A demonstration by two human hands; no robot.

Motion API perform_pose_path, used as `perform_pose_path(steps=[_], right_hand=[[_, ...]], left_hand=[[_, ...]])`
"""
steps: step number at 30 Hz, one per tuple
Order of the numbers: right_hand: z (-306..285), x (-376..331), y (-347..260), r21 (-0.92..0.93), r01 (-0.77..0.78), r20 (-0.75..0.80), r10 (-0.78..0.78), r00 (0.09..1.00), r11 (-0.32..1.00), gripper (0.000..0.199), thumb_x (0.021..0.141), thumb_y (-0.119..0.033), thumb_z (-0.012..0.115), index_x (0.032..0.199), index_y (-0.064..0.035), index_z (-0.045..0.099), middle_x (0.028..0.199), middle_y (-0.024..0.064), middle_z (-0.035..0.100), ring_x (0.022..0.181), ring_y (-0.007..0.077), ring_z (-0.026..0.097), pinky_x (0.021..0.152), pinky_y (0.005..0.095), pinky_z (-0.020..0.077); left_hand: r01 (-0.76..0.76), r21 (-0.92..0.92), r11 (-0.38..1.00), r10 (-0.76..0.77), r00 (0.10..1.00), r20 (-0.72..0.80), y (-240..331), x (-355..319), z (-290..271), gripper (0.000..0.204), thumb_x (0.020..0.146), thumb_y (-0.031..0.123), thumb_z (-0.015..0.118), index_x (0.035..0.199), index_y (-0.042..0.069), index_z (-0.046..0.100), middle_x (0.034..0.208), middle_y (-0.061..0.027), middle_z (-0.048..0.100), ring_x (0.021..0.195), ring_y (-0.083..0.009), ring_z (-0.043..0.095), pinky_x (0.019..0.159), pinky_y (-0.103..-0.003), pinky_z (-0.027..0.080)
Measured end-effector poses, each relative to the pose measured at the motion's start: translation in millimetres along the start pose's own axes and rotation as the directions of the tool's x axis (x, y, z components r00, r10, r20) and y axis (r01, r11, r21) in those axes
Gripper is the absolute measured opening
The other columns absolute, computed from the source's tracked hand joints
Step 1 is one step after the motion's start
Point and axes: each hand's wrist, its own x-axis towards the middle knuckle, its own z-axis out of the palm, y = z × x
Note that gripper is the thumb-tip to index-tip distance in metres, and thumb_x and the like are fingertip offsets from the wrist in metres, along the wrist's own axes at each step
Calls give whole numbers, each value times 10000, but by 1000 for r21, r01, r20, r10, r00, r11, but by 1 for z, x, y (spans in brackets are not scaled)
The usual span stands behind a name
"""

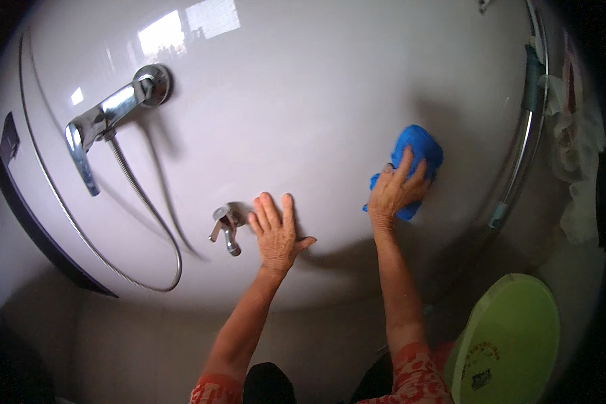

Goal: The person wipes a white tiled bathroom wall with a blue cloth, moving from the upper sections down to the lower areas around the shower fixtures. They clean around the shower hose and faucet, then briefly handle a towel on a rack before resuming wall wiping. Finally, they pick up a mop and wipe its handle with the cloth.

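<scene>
Right hand (395, 188) is up on the wall (330, 101), fingers curled over a blue cloth (419, 156) and pinning it flat against the white tile. The cloth sits right of centre, bunched under the palm, with its upper part sticking out above the fingertips. Left hand (276, 232) is spread open, holding nothing, palm pressed to the same wall, fingers pointing up and thumb out to the right. The 2 hands are near each other, the left one lower.

Just beside the left hand, on its left, is a small chrome tap (225, 227), close to the fingers but not touching them. A thin metal hose (156, 214) loops down and around left of the tap and runs up to the big chrome mixer (108, 114) at the upper left, whose handle sticks out toward the camera. A window shows as a bright reflection high on the tile.

Off to the right, a chrome rail (526, 141) curves down the wall's edge, and pale cloths (579, 155) hang beyond it. At the lower right sits a green lid (512, 337), round and tilted. Red patterned sleeves (414, 374) show at the bottom edge.
</scene>
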Motion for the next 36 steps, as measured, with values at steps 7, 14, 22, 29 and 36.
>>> perform_pose_path(steps=[7,14,22,29,36], right_hand=[[-5,-75,-37,102,732,33,-738,674,674,557,693,-272,707,1212,-335,513,1327,56,325,1174,378,299,883,616,278],[-3,-90,-30,201,935,84,-956,282,294,422,831,-237,551,1231,-365,506,1322,-53,374,1196,255,345,929,534,297],[-3,-5,-149,107,804,-246,-767,592,586,462,768,-231,618,1213,-329,543,1308,-18,439,1169,277,397,899,539,311],[-1,-83,-107,159,922,-52,-929,366,354,387,845,-285,507,1226,-345,527,1353,-53,390,1218,254,343,930,534,327],[13,-152,-52,217,929,-27,-950,312,299,301,842,-317,531,1138,-352,575,1286,-51,424,1207,246,344,914,537,336]], left_hand=[[65,-320,945,-85,995,-48,-23,-92,12,1127,552,225,846,1400,30,131,1374,-354,132,1271,-504,201,1028,-565,226],[267,-327,906,-297,954,-44,-54,-90,3,1082,597,197,825,1364,-69,109,1370,-371,121,1272,-507,198,1056,-497,212],[346,-136,928,-348,937,11,-58,-82,16,1204,521,318,851,1364,-69,84,1384,-354,101,1277,-513,183,1068,-501,222],[331,-78,940,-331,943,14,-62,-86,19,1249,483,328,857,1380,-33,66,1387,-346,111,1276,-500,201,1059,-493,251],[320,-82,944,-324,945,-42,-63,-86,25,1251,469,309,859,1385,-17,70,1387,-342,113,1266,-505,221,1047,-508,264]])
